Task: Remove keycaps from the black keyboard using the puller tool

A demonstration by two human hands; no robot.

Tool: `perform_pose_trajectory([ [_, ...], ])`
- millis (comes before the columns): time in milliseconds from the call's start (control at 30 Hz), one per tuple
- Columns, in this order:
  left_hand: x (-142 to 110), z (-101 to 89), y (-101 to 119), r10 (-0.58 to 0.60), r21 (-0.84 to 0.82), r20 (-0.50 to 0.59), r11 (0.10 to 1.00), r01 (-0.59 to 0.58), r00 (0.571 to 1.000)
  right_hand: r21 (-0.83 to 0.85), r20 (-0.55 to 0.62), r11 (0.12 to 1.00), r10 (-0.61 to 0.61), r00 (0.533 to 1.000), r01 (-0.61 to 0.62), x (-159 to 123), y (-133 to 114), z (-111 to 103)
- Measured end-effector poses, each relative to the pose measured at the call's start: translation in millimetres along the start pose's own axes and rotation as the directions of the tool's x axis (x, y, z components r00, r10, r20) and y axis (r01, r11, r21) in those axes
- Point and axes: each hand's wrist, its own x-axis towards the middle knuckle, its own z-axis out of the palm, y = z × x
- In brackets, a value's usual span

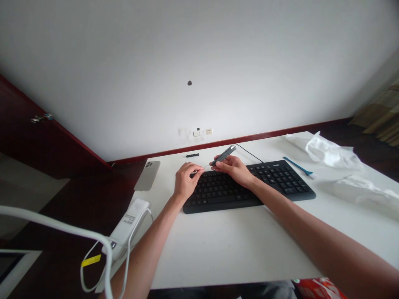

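Note:
My right hand (pixel 233 168) is wrapped round a grey, pen-shaped tool (pixel 225 154), tilted with its wider end up and to the right. From the tool's lower end a thin pale tip points towards my left hand (pixel 187 177). The fingers of that hand are pinched together at the pale tip; what lies between them is too small to make out. Both hands are over the upper left part of a black keyboard (pixel 230 200), which lies on the white table (pixel 224 249). My left hand and right forearm cover some of its keys.
A phone (pixel 148 176) lies face down at the table's left edge, near a white power strip (pixel 130 224) with cables. Small black pieces in a row (pixel 192 155) lie behind my hands. At the right are a blue stick-like tool (pixel 297 166) and crumpled white plastic (pixel 330 153).

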Motion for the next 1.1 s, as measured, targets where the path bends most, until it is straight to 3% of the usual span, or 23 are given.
perform_pose_trajectory([
  [233, 2, -5.3, -1, -0.080, 0.011, -0.056, 0.997, 0.081, 0.995, -0.050, 0.051, 0.999, 0.013, 0.999, -0.011, -2, -3, 4],
  [567, -2, 2.7, 4, -0.058, -0.020, 0.037, 0.998, 0.058, 0.998, -0.008, -0.034, 1.000, -0.030, 0.999, 0.030, 0, 2, 0],
  [1100, -3, 5.6, 8, -0.005, -0.014, 0.138, 1.000, 0.007, 0.990, -0.030, -0.019, 0.999, -0.032, 0.999, 0.032, -1, 1, 1],
])
